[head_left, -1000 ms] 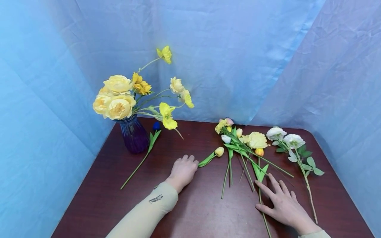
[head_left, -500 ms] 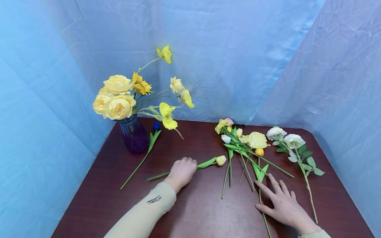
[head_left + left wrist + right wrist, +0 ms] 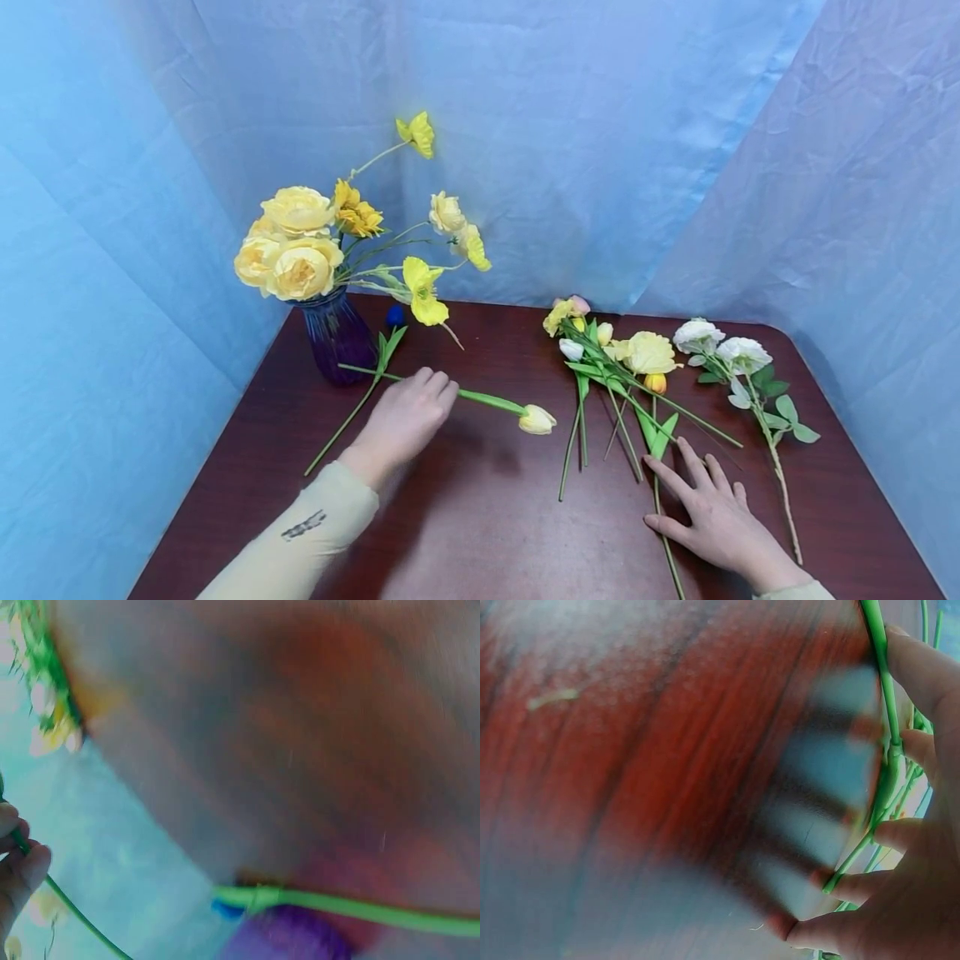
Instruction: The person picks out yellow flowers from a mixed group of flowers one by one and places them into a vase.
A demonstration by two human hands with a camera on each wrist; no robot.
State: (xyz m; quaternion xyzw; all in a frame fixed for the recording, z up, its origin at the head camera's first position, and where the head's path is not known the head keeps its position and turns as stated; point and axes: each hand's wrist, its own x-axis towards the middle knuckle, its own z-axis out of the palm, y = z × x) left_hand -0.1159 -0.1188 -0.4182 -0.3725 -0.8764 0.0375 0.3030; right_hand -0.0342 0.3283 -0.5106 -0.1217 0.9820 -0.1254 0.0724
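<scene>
Yellow tulip [image 3: 537, 419] hangs just above the dark table [image 3: 480, 533], its green stem pinched in the curled fingers of the left hand [image 3: 403, 418], near the purple vase [image 3: 337, 337]. Right hand [image 3: 712, 515] lies flat, fingers spread, on loose stems [image 3: 609, 402]. Both wrist views are badly blurred; the left shows only fingertips [image 3: 16, 862].

Pale yellow tulip [image 3: 536, 419], green stem, held level.

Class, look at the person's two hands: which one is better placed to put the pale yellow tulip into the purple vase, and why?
Left. The left hand already grips the tulip by its stem near the vase; the right hand lies flat on stems farther away.
</scene>
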